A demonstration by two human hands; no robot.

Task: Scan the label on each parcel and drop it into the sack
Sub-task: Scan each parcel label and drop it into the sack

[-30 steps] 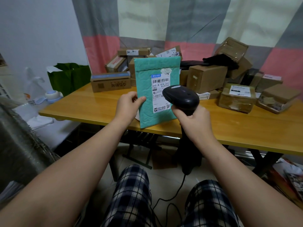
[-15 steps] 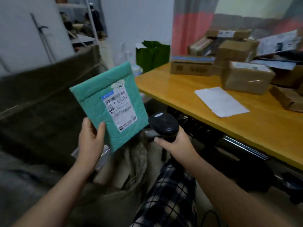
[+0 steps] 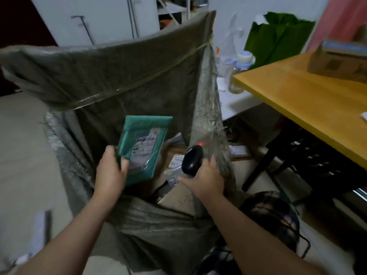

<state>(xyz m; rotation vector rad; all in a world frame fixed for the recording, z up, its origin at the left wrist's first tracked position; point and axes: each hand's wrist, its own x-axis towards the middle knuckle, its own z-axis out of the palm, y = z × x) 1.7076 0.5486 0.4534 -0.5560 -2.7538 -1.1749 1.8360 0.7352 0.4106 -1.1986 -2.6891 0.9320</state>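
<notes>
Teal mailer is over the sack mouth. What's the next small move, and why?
Probably open the left hand and let the teal mailer drop: it hangs over the open sack, above parcels lying inside. The right hand holds the scanner at the sack's right edge, seemingly clear of the fall.

Teal mailer [image 3: 143,147], earlier up before the table [image 3: 297,92], now down inside the sack [image 3: 119,76] mouth, scanner [image 3: 191,160] alongside.

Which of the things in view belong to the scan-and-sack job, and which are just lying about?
Job in hand: teal mailer, held by the left hand; scanner, held by the right hand; sack; parcels already inside it; cardboard box on the table.

Lying about: green bag; baby bottles; black fan on the floor.
</notes>
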